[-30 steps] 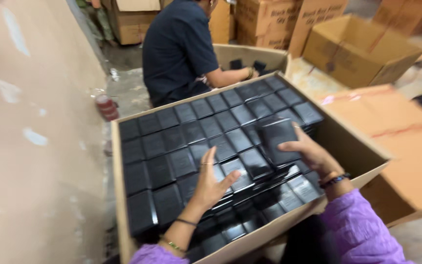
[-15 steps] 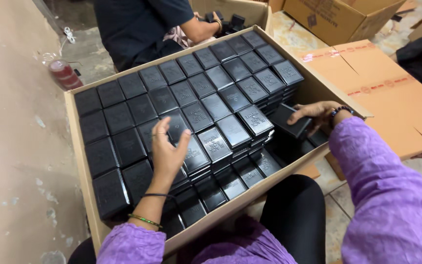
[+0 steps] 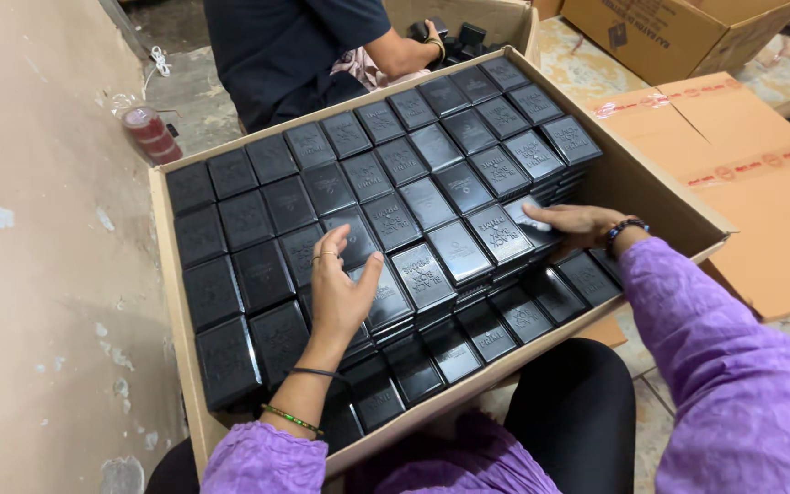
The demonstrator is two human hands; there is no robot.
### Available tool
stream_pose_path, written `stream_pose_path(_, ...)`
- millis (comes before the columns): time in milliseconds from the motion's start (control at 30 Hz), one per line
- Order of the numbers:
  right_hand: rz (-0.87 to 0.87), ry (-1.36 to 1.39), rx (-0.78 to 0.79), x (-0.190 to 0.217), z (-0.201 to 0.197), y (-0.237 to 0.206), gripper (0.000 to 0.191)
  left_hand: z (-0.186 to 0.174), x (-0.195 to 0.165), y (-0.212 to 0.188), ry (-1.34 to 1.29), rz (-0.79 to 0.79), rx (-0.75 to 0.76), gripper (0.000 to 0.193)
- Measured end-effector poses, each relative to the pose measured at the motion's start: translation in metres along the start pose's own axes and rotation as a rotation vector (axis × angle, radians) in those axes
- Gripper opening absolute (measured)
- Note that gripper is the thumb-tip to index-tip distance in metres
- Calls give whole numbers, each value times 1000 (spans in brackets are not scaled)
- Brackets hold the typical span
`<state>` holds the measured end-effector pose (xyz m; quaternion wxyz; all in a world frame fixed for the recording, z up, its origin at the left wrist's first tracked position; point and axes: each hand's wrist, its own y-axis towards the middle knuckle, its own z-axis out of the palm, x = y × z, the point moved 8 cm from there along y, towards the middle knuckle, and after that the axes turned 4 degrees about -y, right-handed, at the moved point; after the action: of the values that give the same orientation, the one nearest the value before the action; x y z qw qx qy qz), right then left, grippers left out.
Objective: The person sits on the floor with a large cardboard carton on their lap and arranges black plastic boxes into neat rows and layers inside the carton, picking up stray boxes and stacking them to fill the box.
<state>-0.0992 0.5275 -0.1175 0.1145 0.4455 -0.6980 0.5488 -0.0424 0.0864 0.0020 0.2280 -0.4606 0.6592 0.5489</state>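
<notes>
Black small boxes [image 3: 386,215], flat and rectangular with embossed lids, are packed in tight diagonal rows inside a large open cardboard carton [image 3: 176,311]. Rows run from the carton's near-left corner toward its far-right corner; each box's long axis lies across its row, pointing toward the far-left. Lids face up. A lower layer is exposed along the near-right edge, stepped below the top layer.

Left hand [image 3: 340,288]: laid open and flat, fingers spread, palm down on top-layer boxes near the carton's middle front; nothing is gripped. Thin bangles are worn at the wrist.

Right hand [image 3: 573,224]: fingers extended and lightly curled over the edge of one black box [image 3: 528,220] at the right end of the top layer, just beside the carton's right wall; whether it is truly gripped cannot be told. A dark beaded bracelet is worn.

Purple sleeves cover both forearms.

Beyond the carton: a second person in a dark shirt [image 3: 285,46], crouched, a hand in another carton [image 3: 496,18]. A red-filled plastic bottle [image 3: 150,134] lies on the floor at far left. Flattened cardboard [image 3: 752,174] lies at right.
</notes>
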Motion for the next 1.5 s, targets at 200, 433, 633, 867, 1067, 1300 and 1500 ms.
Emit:
stream_pose_path(200, 56, -121, -186, 6, -9, -9, 102, -1, -7, 2, 21, 58, 1, 58)
stream_pose_path(433, -614, -184, -930, 101, -26, -108, 60, -13, 1, 9, 24, 62, -89, 54)
stream_pose_path(633, -1261, -301, -547, 226, 157, -123, 32, -16, 5, 14, -426, -78, -85, 55)
stream_pose_path(867, -1097, 204, 378, 268, 281, -97, 25, -38, -9, 32, -1329, -304, 118, 64)
stream_pose_path(1067, -979, 321, 539, 240, 263, -75, 29, -22, -41, 18, -1460, -370, 457, 74)
stream_pose_path(1300, -1282, 30, -65, 254, 248, -88, 32, -11, -22, 10, -1274, -474, 444, 62)
stream_pose_path(1500, -1464, -228, -547, 265, 233, -131, 34, -28, 41, 20, -764, -472, -115, 26)
